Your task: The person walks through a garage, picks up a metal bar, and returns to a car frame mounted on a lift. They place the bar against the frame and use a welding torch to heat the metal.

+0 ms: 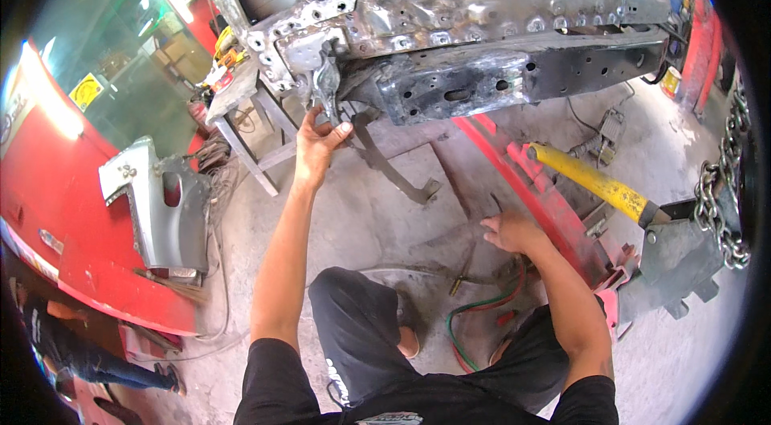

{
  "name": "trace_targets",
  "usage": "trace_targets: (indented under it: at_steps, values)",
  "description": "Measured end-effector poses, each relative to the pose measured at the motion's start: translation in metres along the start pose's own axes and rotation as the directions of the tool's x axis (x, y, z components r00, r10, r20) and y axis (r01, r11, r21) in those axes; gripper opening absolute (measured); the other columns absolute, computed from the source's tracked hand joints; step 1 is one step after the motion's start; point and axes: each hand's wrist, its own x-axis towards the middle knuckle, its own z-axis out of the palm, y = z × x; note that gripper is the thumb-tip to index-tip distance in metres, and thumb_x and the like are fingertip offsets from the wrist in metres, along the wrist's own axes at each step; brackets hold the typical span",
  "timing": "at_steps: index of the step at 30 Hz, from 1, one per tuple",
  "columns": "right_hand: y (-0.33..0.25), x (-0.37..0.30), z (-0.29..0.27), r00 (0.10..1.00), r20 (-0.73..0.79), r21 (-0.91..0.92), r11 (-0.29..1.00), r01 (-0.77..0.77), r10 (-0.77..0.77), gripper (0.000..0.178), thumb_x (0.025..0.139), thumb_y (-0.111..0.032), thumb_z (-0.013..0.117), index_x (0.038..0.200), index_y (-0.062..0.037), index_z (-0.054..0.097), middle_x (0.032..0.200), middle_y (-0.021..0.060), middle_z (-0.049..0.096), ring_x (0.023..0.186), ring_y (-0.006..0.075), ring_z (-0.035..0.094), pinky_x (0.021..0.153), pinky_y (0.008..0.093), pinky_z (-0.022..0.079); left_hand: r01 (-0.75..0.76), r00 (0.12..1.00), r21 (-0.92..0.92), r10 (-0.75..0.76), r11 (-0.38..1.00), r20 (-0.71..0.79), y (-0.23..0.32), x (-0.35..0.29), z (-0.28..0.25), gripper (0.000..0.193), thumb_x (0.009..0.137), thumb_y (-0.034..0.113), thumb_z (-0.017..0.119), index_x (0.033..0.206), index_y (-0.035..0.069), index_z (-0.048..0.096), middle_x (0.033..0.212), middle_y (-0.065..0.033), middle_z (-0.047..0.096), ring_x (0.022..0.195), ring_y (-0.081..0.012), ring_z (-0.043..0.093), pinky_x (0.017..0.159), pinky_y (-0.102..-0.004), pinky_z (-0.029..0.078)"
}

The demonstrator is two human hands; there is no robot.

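Since the bracket [326, 86] under the car frame [474, 11] seems stiff, sharp-edged, its lower end suits the left hand [316, 149], fingers half-curled there, grip unclear, as with the right hand [516, 232]

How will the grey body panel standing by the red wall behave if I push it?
The grey body panel may tip, since it stands upright on its lower end. It looks like thin sheet metal, so it is probably light for its size. Its curved, formed shape suggests it's fairly stiff.
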Motion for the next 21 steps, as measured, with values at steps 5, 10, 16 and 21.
trace_targets:
  at_steps: [5,10,16,21]
  values:
    - [-0.006,0.003,0.0,0.999,-0.01,0.0,0.999,0.032,-0.032,0.045,0.095,-0.038,0.057,0.131,-0.0109,0.059,0.122,0.0214,0.064,0.115,0.0403,0.059,0.097,0.0507,0.047,0.001,0.996,-0.139,0.011,0.99,0.087,0.018,0.0,0.006,0.1,0.079,0.006,0.083,0.15,-0.007,0.014,0.088,-0.0117,0.069,0.081,-0.0196,0.069,0.075,-0.0316,0.058]
    - [-0.009,0.005,0.005,0.993,-0.092,0.043,0.997,0.072,-0.067,0.044,0.092,-0.038,0.06,0.126,-0.0106,0.063,0.113,0.0223,0.067,0.107,0.0411,0.062,0.093,0.0502,0.048,0.008,0.998,-0.096,-0.003,0.995,0.055,0.027,-0.005,0.017,0.108,0.076,0.003,0.084,0.153,-0.007,0.009,0.081,-0.0078,0.065,0.072,-0.0163,0.065,0.068,-0.0301,0.057]
    - [-0.015,0.006,0.003,0.996,-0.08,0.082,0.995,0.055,-0.048,0.044,0.092,-0.037,0.061,0.126,-0.0092,0.062,0.116,0.022,0.066,0.108,0.0411,0.062,0.094,0.0496,0.049,-0.031,0.994,0.036,0.035,0.999,-0.102,0.024,-0.01,0.045,0.093,0.078,0.003,0.083,0.146,-0.01,0.021,0.077,-0.008,0.063,0.066,-0.0155,0.062,0.063,-0.0286,0.054]
    - [-0.005,0.01,0.009,0.99,-0.106,0.069,0.993,0.096,-0.088,0.043,0.093,-0.035,0.06,0.126,-0.0083,0.061,0.115,0.02,0.067,0.108,0.04,0.062,0.094,0.0492,0.049,-0.077,0.985,0.14,0.097,0.987,-0.142,0.021,-0.012,0.049,0.079,0.08,0.003,0.081,0.138,-0.007,0.029,0.082,-0.0107,0.065,0.07,-0.0163,0.062,0.06,-0.0296,0.053]
